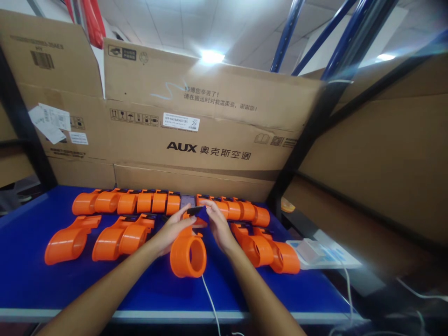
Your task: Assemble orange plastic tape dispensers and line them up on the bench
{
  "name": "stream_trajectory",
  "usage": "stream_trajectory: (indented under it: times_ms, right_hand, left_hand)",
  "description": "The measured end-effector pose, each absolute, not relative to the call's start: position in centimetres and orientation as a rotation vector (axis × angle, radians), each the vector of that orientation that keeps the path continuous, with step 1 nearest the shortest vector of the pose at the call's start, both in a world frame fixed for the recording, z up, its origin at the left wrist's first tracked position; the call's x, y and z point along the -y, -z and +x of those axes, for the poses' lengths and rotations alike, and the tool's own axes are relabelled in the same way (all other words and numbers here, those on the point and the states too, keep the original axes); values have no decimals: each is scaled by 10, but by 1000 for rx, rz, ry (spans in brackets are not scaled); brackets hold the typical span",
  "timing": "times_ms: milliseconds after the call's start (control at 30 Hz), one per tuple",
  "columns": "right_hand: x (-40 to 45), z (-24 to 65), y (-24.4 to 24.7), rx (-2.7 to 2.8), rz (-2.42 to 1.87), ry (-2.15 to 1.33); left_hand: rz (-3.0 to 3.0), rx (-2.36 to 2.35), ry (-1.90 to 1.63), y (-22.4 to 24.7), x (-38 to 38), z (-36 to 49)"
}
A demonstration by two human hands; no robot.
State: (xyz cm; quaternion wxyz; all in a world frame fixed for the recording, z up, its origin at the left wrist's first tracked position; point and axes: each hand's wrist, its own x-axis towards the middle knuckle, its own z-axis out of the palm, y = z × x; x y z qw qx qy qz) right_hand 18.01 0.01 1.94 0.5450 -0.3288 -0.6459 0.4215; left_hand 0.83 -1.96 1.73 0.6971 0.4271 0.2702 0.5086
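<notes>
An orange plastic housing (188,254) with a round open mouth stands on the blue table (28,275) right in front of me. My left hand (173,228) grips its upper left side. My right hand (216,224) meets it from the right, and the fingertips of both hands pinch a small black part (194,210) at the top of the housing. A white cable (210,298) runs from under the housing toward me.
A row of several orange housings (140,202) lines the back of the table, with more at the left (72,240) and right (276,254). Large cardboard boxes (210,135) wall off the back. A white flat device (320,254) lies at the right edge.
</notes>
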Motion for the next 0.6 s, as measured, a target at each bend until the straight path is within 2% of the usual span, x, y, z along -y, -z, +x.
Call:
stream_trajectory:
  times_ms: [100,333,600]
  right_hand:
    - [3,177,-21,1523,-738,-1160]
    - [0,175,-13,1537,-825,-907]
    - [-1,167,-11,1538,-747,-944]
  left_hand:
    - [1004,-549,-1052,-20,25,11]
    - [1261,-731,-1021,-9,17,8]
    - [1306,-766,-1181,-13,17,9]
